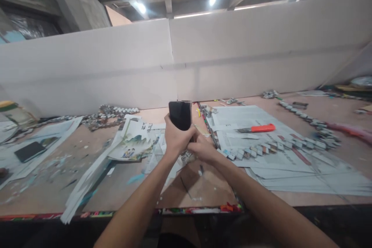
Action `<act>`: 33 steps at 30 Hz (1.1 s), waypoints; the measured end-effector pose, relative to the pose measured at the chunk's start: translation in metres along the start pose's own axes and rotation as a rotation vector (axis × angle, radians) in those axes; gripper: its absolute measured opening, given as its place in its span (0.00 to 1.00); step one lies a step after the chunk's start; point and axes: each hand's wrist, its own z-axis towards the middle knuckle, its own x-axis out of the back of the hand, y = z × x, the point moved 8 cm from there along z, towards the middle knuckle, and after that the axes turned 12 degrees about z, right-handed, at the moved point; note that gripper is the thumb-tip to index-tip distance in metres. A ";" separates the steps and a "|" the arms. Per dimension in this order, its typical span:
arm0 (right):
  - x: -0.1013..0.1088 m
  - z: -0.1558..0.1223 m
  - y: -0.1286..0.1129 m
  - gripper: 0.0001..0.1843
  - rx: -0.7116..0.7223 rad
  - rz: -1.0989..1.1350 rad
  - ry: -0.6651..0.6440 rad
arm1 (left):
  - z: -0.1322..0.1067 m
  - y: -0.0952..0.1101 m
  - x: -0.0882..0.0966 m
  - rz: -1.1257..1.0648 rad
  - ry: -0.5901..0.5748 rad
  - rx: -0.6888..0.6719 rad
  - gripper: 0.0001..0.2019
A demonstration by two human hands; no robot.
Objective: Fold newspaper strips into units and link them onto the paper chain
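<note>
A black smartphone (179,115) stands upright with its dark screen facing me. My left hand (176,139) is wrapped round its lower part, the thumb across the front. Closed at the phone's lower right, my right hand (203,148) touches the left one; its far fingers are partly hidden. Below the hands lie paper scraps. Right of them, a utility knife with a red handle (263,128) rests on white paper sheets (244,116). A zigzag chain of folded paper (261,150) crosses those sheets. To the left is a printed booklet (135,141) with a mountain picture.
A white partition (116,66) closes off the back of the table (101,186). More folded paper chains (110,114) lie at the back left. A dark flat rectangle (30,151) rests on paper at left, near a jar (16,113). A pink plastic bundle (351,130) lies far right.
</note>
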 end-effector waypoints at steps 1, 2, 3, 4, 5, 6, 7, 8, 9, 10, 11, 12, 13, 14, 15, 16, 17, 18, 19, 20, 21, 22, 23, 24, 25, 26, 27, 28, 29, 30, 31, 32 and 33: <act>0.004 0.001 0.004 0.30 -0.043 0.024 0.009 | 0.001 0.000 -0.004 -0.042 -0.019 -0.023 0.36; 0.009 0.003 0.008 0.30 -0.089 0.057 0.029 | 0.003 0.000 -0.007 -0.092 -0.050 -0.059 0.36; 0.015 0.003 0.011 0.30 -0.122 0.094 0.055 | 0.005 0.000 -0.011 -0.148 -0.093 -0.102 0.35; 0.021 0.004 0.012 0.32 -0.144 0.122 0.075 | 0.006 0.002 -0.016 -0.211 -0.168 -0.153 0.33; 0.026 0.004 0.013 0.34 -0.158 0.140 0.085 | 0.006 0.002 -0.020 -0.283 -0.251 -0.193 0.30; 0.030 0.003 0.013 0.35 -0.173 0.150 0.084 | 0.006 0.000 -0.025 -0.349 -0.344 -0.202 0.28; 0.033 0.002 0.012 0.37 -0.185 0.156 0.077 | 0.007 -0.005 -0.029 -0.401 -0.416 -0.177 0.29; 0.035 0.001 0.011 0.39 -0.195 0.160 0.072 | 0.006 -0.010 -0.033 -0.446 -0.488 -0.141 0.30; 0.037 0.000 0.011 0.39 -0.207 0.166 0.069 | 0.006 -0.015 -0.035 -0.482 -0.545 -0.104 0.31; 0.038 -0.001 0.012 0.39 -0.215 0.175 0.077 | 0.006 -0.020 -0.036 -0.509 -0.579 -0.071 0.31; 0.039 -0.001 0.012 0.38 -0.219 0.190 0.089 | 0.006 -0.024 -0.037 -0.530 -0.600 -0.044 0.32; 0.039 -0.001 0.014 0.34 -0.224 0.211 0.100 | 0.006 -0.028 -0.036 -0.543 -0.608 -0.024 0.32; 0.039 -0.001 0.017 0.30 -0.237 0.238 0.105 | 0.007 -0.031 -0.036 -0.550 -0.611 -0.006 0.32; 0.037 -0.001 0.020 0.27 -0.254 0.270 0.105 | 0.007 -0.034 -0.035 -0.553 -0.617 0.010 0.33; 0.036 0.000 0.023 0.26 -0.269 0.304 0.100 | 0.008 -0.036 -0.036 -0.553 -0.626 0.023 0.33; 0.035 0.000 0.025 0.26 -0.276 0.333 0.094 | 0.008 -0.038 -0.036 -0.549 -0.640 0.031 0.33; 0.034 0.000 0.027 0.26 -0.276 0.354 0.086 | 0.008 -0.039 -0.037 -0.542 -0.652 0.035 0.32; 0.034 0.000 0.027 0.25 -0.265 0.364 0.082 | 0.008 -0.039 -0.037 -0.532 -0.658 0.038 0.32; 0.034 0.000 0.026 0.23 -0.253 0.362 0.079 | 0.008 -0.040 -0.037 -0.517 -0.657 0.041 0.32; 0.034 -0.001 0.025 0.22 -0.246 0.353 0.076 | 0.008 -0.040 -0.037 -0.499 -0.650 0.043 0.31; 0.035 -0.001 0.025 0.22 -0.246 0.339 0.071 | 0.008 -0.040 -0.036 -0.482 -0.641 0.045 0.32; 0.035 -0.002 0.025 0.22 -0.253 0.324 0.067 | 0.008 -0.041 -0.036 -0.470 -0.635 0.047 0.32; 0.036 -0.003 0.025 0.21 -0.262 0.311 0.067 | 0.007 -0.040 -0.036 -0.465 -0.632 0.048 0.33; 0.036 -0.003 0.026 0.21 -0.270 0.300 0.069 | 0.006 -0.040 -0.037 -0.469 -0.634 0.047 0.35; 0.037 -0.004 0.026 0.20 -0.268 0.294 0.075 | 0.006 -0.040 -0.037 -0.477 -0.639 0.045 0.36; 0.038 -0.003 0.026 0.21 -0.262 0.290 0.085 | 0.005 -0.039 -0.038 -0.488 -0.643 0.042 0.37; 0.039 -0.003 0.026 0.22 -0.258 0.286 0.096 | 0.004 -0.039 -0.039 -0.498 -0.644 0.037 0.38; 0.040 -0.003 0.027 0.24 -0.256 0.281 0.108 | 0.004 -0.039 -0.039 -0.504 -0.642 0.031 0.38; 0.041 -0.003 0.028 0.25 -0.256 0.275 0.119 | 0.003 -0.039 -0.039 -0.508 -0.640 0.025 0.39; 0.042 -0.003 0.029 0.26 -0.260 0.270 0.130 | 0.003 -0.040 -0.040 -0.512 -0.638 0.020 0.39; 0.043 -0.003 0.030 0.27 -0.268 0.262 0.140 | 0.003 -0.040 -0.040 -0.514 -0.638 0.019 0.40; 0.043 -0.004 0.032 0.27 -0.282 0.250 0.147 | 0.002 -0.041 -0.041 -0.515 -0.637 0.018 0.40; 0.044 -0.004 0.033 0.27 -0.293 0.238 0.152 | 0.002 -0.041 -0.042 -0.514 -0.638 0.015 0.40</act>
